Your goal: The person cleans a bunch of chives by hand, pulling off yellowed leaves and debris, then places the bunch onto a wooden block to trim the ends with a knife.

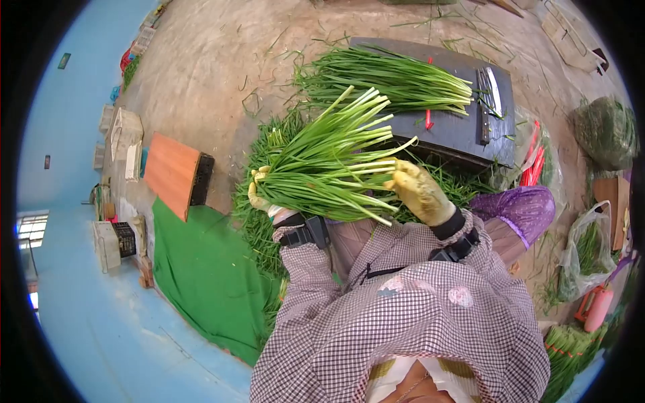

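A large bunch of long green stalks with pale ends [316, 164] lies across my lap, its pale ends fanned out to the right. My left hand [258, 189], in a yellowish glove, is wrapped round the leafy left side of the bunch. My right hand [420, 193], gloved too, has its fingertips pressed together on the pale end of a stalk. Beyond, a second bunch [396, 80] rests on a dark board [450, 138], with a red tie beneath it. A knife [494, 93] lies at that board's right side.
Loose green leaves [269, 235] are heaped beside and beneath the bunch. A green cloth [201, 269] and an orange-brown board [171, 176] are at the left. Red strips [533, 164] in clear plastic and a plastic bag of greens [586, 252] are at the right.
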`<state>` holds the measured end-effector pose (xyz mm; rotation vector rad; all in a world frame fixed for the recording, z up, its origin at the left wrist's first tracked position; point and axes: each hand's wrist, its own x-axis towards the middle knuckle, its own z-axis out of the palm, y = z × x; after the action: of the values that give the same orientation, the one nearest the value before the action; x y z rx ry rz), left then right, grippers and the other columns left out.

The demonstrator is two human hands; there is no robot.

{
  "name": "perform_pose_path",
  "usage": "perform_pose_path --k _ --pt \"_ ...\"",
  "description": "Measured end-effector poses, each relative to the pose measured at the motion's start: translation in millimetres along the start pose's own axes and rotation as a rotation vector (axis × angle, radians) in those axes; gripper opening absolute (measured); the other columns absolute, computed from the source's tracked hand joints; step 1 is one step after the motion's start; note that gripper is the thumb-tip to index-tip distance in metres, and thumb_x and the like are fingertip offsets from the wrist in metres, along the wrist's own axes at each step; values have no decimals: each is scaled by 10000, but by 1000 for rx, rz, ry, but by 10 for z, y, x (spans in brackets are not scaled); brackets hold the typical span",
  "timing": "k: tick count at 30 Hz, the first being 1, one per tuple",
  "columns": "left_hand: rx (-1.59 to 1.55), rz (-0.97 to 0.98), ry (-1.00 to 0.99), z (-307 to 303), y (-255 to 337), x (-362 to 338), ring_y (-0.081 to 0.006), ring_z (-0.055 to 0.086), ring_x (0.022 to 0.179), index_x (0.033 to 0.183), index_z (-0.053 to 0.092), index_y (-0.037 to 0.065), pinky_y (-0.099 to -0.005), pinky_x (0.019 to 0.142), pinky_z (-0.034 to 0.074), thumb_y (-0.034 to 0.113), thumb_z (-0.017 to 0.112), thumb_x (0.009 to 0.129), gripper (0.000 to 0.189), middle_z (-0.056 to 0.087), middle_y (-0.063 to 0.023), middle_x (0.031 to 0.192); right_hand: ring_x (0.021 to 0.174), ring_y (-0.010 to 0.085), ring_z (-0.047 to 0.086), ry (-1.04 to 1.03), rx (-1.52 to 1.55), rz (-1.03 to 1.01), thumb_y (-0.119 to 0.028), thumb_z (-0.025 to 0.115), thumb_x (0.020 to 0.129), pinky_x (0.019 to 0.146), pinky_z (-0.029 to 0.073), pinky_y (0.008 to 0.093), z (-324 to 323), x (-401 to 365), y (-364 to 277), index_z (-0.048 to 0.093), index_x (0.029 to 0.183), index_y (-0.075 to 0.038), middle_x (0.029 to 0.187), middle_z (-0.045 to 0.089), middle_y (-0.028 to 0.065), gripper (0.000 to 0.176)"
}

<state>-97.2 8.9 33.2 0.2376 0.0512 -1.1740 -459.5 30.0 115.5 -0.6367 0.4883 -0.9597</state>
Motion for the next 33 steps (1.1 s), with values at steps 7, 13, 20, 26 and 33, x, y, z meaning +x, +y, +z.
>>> perform_pose_path --k 7,13,20,26,33 --pt "-73 -65 -45 -63 44 -29 -244 662 922 1113 698 113 -476 811 562 272 542 867 332 652 -96 1076 678 85 536 27 117 -158 -337 636 959 785 529 372 -869 -696 -381 535 1013 -114 940 620 54 251" --pt "-121 -46 -20 91 -11 -35 -219 657 904 1100 691 86 -433 802 566 264 528 877 329 666 -78 976 463 32 402 230 -406 275 -232 529 1004 430 375 185 207 -488 -454 563 1186 -52 710 551 -5 258" --pt "219 202 -127 151 -1 61 -195 671 870 1060 720 111 -442 829 551 282 551 881 300 695 -33 931 503 28 401 49 -39 380 -306 614 990 455 363 184 80 -76 -67 571 1182 -59 666 465 -67 316" --pt "224 217 -160 117 31 121 -218 655 875 1057 721 120 -470 827 543 306 539 876 318 686 -31 926 503 39 410 91 168 351 -295 612 993 488 400 225 229 82 72 629 870 -48 623 442 -76 277" --pt "-83 -1 0 12 132 -8 -221 666 888 1057 722 118 -464 829 550 285 541 865 313 674 -68 1011 477 37 385 46 23 67 -367 521 1029 505 415 203 -213 -378 -376 565 992 -66 621 384 -91 306"
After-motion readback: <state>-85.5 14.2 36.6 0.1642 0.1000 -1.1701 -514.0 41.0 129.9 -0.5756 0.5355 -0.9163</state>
